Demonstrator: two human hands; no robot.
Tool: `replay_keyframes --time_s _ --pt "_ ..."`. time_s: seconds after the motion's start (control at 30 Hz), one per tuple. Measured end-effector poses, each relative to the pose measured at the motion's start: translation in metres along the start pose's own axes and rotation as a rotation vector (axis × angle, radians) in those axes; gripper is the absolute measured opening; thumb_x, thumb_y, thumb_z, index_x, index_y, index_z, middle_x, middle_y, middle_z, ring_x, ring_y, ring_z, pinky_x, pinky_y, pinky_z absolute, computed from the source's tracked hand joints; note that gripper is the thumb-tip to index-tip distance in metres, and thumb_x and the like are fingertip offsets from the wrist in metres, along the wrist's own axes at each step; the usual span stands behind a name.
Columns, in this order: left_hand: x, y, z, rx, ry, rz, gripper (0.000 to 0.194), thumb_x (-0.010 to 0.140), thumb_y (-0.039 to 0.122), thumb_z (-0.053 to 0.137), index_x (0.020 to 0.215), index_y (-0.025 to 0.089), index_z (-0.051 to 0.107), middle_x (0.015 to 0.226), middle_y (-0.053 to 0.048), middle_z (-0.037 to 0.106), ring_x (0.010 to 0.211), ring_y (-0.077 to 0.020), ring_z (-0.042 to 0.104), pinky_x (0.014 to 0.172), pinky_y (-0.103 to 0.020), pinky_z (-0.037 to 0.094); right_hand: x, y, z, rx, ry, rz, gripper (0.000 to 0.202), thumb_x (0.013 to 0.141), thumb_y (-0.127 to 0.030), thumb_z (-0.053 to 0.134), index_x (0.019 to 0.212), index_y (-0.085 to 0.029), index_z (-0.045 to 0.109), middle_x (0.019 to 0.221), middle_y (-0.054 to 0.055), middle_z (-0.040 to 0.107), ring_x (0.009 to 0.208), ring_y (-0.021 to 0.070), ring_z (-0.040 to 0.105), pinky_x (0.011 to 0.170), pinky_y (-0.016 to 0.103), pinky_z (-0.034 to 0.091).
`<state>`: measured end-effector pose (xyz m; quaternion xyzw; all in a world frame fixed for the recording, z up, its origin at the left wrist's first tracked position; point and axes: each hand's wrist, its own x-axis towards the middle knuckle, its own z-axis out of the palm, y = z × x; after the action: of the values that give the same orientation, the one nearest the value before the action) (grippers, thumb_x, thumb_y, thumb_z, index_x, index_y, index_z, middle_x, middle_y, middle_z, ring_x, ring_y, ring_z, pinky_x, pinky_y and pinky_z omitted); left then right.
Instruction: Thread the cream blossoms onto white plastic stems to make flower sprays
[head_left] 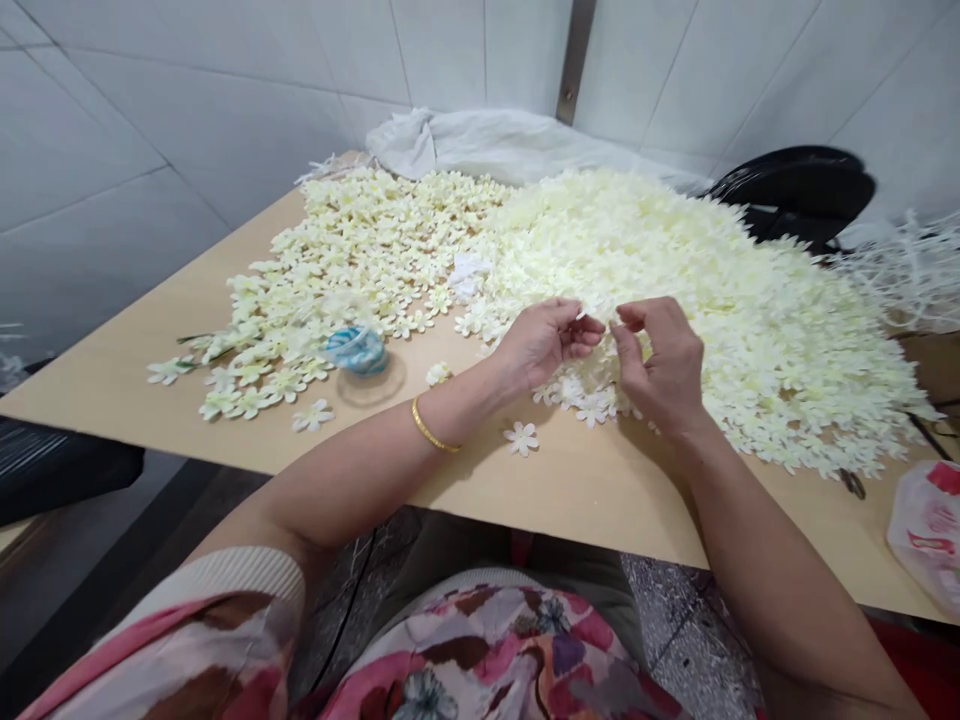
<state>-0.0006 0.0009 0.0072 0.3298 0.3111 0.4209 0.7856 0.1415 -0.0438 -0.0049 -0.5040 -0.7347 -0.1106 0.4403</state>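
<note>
My left hand (pixel 546 345) is raised over the near side of a heap of pale yellow-white artificial flowers (pixel 720 290). Its thumb and forefinger are pinched and the other fingers curl in. Close by on the right, my right hand (pixel 664 365) has thumb and forefinger pressed together, the tips facing my left hand. Whatever lies in either pinch is too small to make out. One loose flower (pixel 522 438) rests on the table just below my hands, and another small blossom (pixel 439 373) sits beside my left forearm.
Single flowers (pixel 360 240) spread over the table's left half. Among them stands a small clear cup with blue-and-white contents (pixel 357 350). White sheeting (pixel 517 140) lies along the tiled wall. A round black object (pixel 795 185), white strands (pixel 911 270) and a red-printed plastic container (pixel 930 530) are rightward.
</note>
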Motion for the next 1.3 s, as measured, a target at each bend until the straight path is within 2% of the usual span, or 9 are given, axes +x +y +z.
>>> replay_keyframes --time_s 0.13,0.33,0.43,0.5,0.63,0.8,0.87,1.0,1.3 --pt "0.004 0.006 -0.001 0.077 0.065 0.091 0.015 0.086 0.018 0.052 0.072 0.013 0.048 0.059 0.002 0.057 0.051 -0.0041 0.053 0.053 -0.016 0.038 -0.004 -0.013 -0.004 0.046 -0.067 -0.068 0.012 0.085 -0.023 0.047 0.08 -0.023 0.057 0.079 0.006 0.058 0.08 0.0206 0.054 0.073 0.037 0.042" --pt "0.01 0.01 -0.008 0.167 0.097 0.255 0.022 0.09 0.019 0.045 0.069 0.014 0.044 0.054 0.003 0.053 0.044 -0.0028 0.048 0.048 -0.015 0.031 -0.017 -0.044 0.009 0.208 -0.477 -0.464 0.014 0.084 -0.031 0.052 0.089 -0.02 0.058 0.083 0.006 0.06 0.079 0.0195 0.05 0.068 0.035 0.039" --pt "0.009 0.009 -0.008 0.176 0.126 0.26 0.021 0.087 0.02 0.05 0.067 0.014 0.045 0.053 0.003 0.054 0.043 -0.0037 0.048 0.046 -0.015 0.032 -0.024 -0.054 0.016 0.116 -0.627 -0.521 0.019 0.085 -0.034 0.051 0.087 -0.017 0.058 0.082 0.007 0.059 0.082 0.0205 0.046 0.071 0.036 0.035" --pt "0.008 0.009 -0.008 0.172 0.135 0.264 0.023 0.084 0.023 0.055 0.066 0.015 0.045 0.053 0.002 0.055 0.043 -0.0047 0.049 0.043 -0.016 0.032 -0.027 -0.057 0.02 0.08 -0.67 -0.537 0.015 0.086 -0.024 0.047 0.077 -0.017 0.056 0.074 0.005 0.056 0.076 0.0175 0.042 0.069 0.033 0.032" --pt "0.007 0.012 -0.009 0.179 0.126 0.293 0.023 0.082 0.023 0.057 0.064 0.015 0.046 0.053 0.001 0.057 0.043 -0.0048 0.049 0.042 -0.016 0.034 -0.023 -0.053 0.02 0.088 -0.55 -0.493 0.014 0.083 -0.014 0.045 0.072 -0.017 0.052 0.069 0.003 0.053 0.072 0.0161 0.041 0.066 0.031 0.029" --pt "0.007 0.014 -0.011 0.209 0.153 0.331 0.019 0.081 0.02 0.055 0.065 0.014 0.048 0.054 0.0 0.059 0.043 -0.0055 0.05 0.042 -0.016 0.036 0.004 -0.021 0.004 -0.108 -0.077 -0.203 0.014 0.086 -0.016 0.045 0.074 -0.018 0.052 0.069 0.004 0.052 0.071 0.0169 0.043 0.068 0.032 0.032" --pt "0.007 0.014 -0.011 0.244 0.15 0.335 0.018 0.08 0.021 0.055 0.065 0.014 0.049 0.055 0.0 0.06 0.043 -0.0057 0.05 0.042 -0.016 0.037 0.02 -0.003 -0.002 -0.307 0.016 -0.14 0.015 0.086 -0.016 0.045 0.074 -0.019 0.054 0.071 0.005 0.052 0.073 0.0189 0.043 0.069 0.034 0.031" --pt "0.006 0.01 -0.011 0.319 0.135 0.361 0.018 0.079 0.023 0.056 0.066 0.014 0.049 0.055 0.0 0.06 0.043 -0.0065 0.05 0.042 -0.017 0.038 0.041 0.016 -0.005 -0.466 -0.028 -0.029 0.014 0.084 -0.018 0.047 0.094 -0.017 0.058 0.093 0.011 0.056 0.088 0.0249 0.045 0.074 0.038 0.033" --pt "-0.001 -0.004 -0.006 0.446 0.073 0.465 0.02 0.078 0.025 0.059 0.064 0.013 0.051 0.047 0.005 0.049 0.042 -0.0051 0.047 0.042 -0.016 0.038 0.007 -0.021 0.014 0.027 -0.034 -0.05 0.017 0.088 -0.019 0.044 0.095 -0.018 0.06 0.087 0.007 0.062 0.085 0.0188 0.055 0.075 0.033 0.044"
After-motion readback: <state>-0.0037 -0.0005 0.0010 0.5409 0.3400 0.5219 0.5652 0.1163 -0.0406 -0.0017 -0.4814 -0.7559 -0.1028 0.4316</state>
